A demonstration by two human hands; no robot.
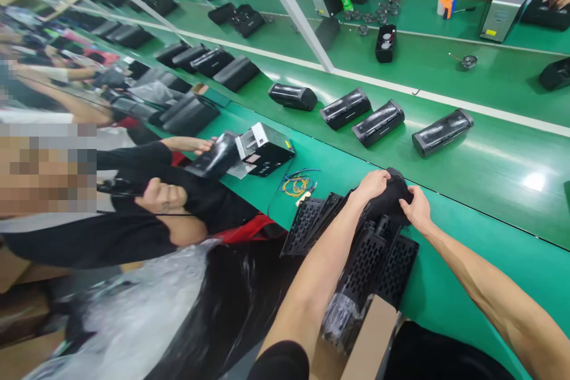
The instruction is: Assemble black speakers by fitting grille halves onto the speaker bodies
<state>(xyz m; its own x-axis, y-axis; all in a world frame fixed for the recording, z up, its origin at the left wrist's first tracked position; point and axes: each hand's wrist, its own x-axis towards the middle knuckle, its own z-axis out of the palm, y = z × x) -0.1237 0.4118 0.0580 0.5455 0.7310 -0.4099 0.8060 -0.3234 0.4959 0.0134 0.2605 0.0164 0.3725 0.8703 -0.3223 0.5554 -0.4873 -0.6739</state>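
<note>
Both of my hands are on a dark black cover (392,196) that looks like cloth, close to the bench's far edge. My left hand (373,185) pinches its upper left side with bent fingers. On the right side, my right hand (417,208) grips its edge between thumb and fingers. Below the cover lie several black perforated grille panels (363,258), some overlapping; my left forearm hides part of them. More grilles (305,219) fan out to the left. Clear plastic wrap (341,314) surrounds the near ends of the panels, beside a cardboard box flap (371,338).
Black speaker housings (378,122) stand in a row on the green conveyor (503,172) beyond the bench. To the left, a co-worker's hand (162,196) holds a tool near a silver-and-black test box (265,148). Yellow and blue wires (296,184) lie nearby. Other people work across the line.
</note>
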